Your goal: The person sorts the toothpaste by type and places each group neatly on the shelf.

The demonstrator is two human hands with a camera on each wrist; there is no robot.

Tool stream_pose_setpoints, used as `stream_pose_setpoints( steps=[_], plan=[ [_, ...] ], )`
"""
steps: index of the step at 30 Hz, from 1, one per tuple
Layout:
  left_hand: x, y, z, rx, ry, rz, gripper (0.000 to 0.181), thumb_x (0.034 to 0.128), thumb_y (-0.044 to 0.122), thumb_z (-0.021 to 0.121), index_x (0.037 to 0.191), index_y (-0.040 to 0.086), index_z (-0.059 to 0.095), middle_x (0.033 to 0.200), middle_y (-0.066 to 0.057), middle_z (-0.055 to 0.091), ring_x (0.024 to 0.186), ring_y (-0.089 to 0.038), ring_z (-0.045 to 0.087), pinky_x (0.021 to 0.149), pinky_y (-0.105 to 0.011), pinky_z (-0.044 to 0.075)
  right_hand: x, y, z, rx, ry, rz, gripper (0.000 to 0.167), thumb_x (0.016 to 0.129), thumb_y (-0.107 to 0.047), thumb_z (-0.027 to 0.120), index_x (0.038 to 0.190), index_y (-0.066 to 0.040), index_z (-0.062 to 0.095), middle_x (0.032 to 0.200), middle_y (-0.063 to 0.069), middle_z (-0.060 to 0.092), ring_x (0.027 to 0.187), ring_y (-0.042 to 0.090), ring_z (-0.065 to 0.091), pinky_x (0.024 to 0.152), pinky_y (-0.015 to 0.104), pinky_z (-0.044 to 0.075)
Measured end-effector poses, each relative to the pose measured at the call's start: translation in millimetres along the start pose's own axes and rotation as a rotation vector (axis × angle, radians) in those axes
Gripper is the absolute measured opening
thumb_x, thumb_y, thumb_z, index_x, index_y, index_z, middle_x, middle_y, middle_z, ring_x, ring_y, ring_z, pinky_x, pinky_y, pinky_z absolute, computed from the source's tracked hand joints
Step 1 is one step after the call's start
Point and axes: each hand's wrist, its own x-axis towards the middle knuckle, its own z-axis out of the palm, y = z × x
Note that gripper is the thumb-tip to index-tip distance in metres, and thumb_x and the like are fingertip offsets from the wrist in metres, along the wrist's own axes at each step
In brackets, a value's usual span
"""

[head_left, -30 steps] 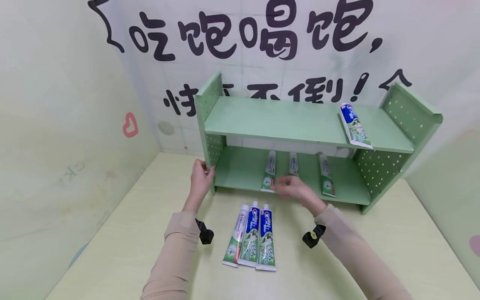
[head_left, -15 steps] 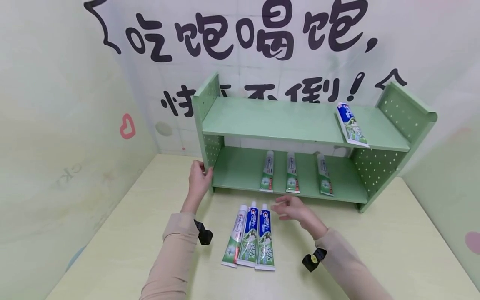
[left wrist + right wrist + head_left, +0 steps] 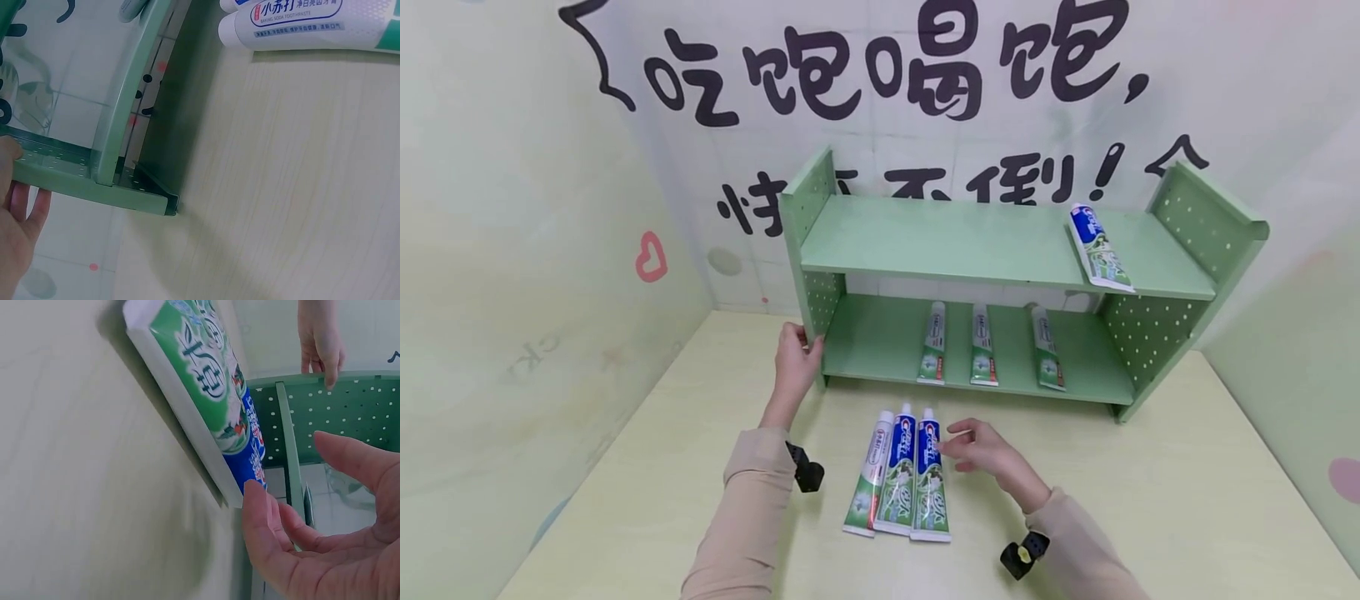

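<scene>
My left hand (image 3: 796, 362) grips the left side panel of the green shelf (image 3: 917, 237), thumb on one face and fingers on the other, as the left wrist view also shows. On the table lie three toothpaste tubes side by side: a white and green tube (image 3: 871, 475) at left, a blue and green tube (image 3: 897, 475) in the middle and another blue and green tube (image 3: 931, 479) at right. Beside that right tube is my right hand (image 3: 988, 454), fingers spread and loosely bent, holding nothing. In the right wrist view a fingertip (image 3: 253, 490) appears close to the tube; contact is unclear.
On the lower board lie three white and green tubes: a left tube (image 3: 932, 343), a middle tube (image 3: 983, 343) and a right tube (image 3: 1047, 346). A blue and green tube (image 3: 1099, 248) lies on the upper board. A printed wall (image 3: 880, 108) stands behind the shelf.
My right hand has let go of the middle tube on the lower board and come down toward the tubes on the table. My left hand has stayed on the side panel.
</scene>
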Motion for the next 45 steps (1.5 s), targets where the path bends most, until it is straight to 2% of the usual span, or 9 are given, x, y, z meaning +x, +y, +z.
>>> stream_pose_setpoints(
  steps=[6, 15, 26, 38, 45],
  plan=[
    [0.6, 1.0, 0.0, 0.005, -0.002, 0.004, 0.03, 0.0923, 0.01, 0.048, 0.116, -0.005, 0.036, 0.118, -0.022, 0.045, 0.107, -0.033, 0.051, 0.086, -0.039, 0.053, -5.4, 7, 9, -0.017, 0.021, 0.011, 0.049, 0.08, -0.015, 0.068, 0.117, 0.007, 0.047, 0.095, 0.016, 0.057, 0.079, 0.02, 0.059, 0.068, 0.034, 0.057],
    [-0.3, 1.6, -0.3, -0.005, -0.001, -0.016, 0.03, 0.0923, 0.011, 0.049, 0.116, -0.004, 0.036, 0.118, -0.021, 0.044, 0.107, -0.032, 0.051, 0.086, -0.038, 0.053, -6.5, 14, 18, -0.084, -0.015, 0.027, 0.05, 0.078, -0.013, 0.069, 0.117, 0.008, 0.045, 0.093, 0.015, 0.056, 0.072, 0.02, 0.057, 0.063, 0.032, 0.056],
    [-1.2, 2.1, -0.4, -0.013, 0.002, -0.018, 0.03, 0.0918, 0.01, 0.049, 0.115, -0.005, 0.037, 0.117, -0.021, 0.045, 0.105, -0.032, 0.052, 0.086, -0.038, 0.054, -2.2, 16, 33, -0.115, -0.019, -0.013, 0.061, 0.074, -0.008, 0.071, 0.121, 0.012, 0.038, 0.085, 0.011, 0.049, 0.069, 0.018, 0.054, 0.057, 0.029, 0.056],
    [-1.3, 1.6, 0.1, -0.013, 0.001, -0.015, 0.03, 0.0919, 0.01, 0.049, 0.116, -0.004, 0.036, 0.118, -0.021, 0.045, 0.108, -0.032, 0.051, 0.086, -0.038, 0.053, -1.4, 13, 36, -0.19, -0.009, -0.013, 0.062, 0.074, -0.015, 0.072, 0.119, 0.011, 0.039, 0.083, 0.011, 0.049, 0.064, 0.017, 0.053, 0.052, 0.026, 0.053],
    [0.3, 0.5, 0.9, -0.006, 0.003, -0.012, 0.03, 0.0921, 0.01, 0.049, 0.115, -0.004, 0.036, 0.117, -0.021, 0.044, 0.107, -0.032, 0.051, 0.085, -0.039, 0.053, 0.5, 10, 35, -0.22, -0.028, -0.033, 0.051, 0.074, -0.014, 0.072, 0.108, 0.009, 0.041, 0.083, 0.013, 0.052, 0.061, 0.018, 0.055, 0.051, 0.028, 0.052]
  ],
)
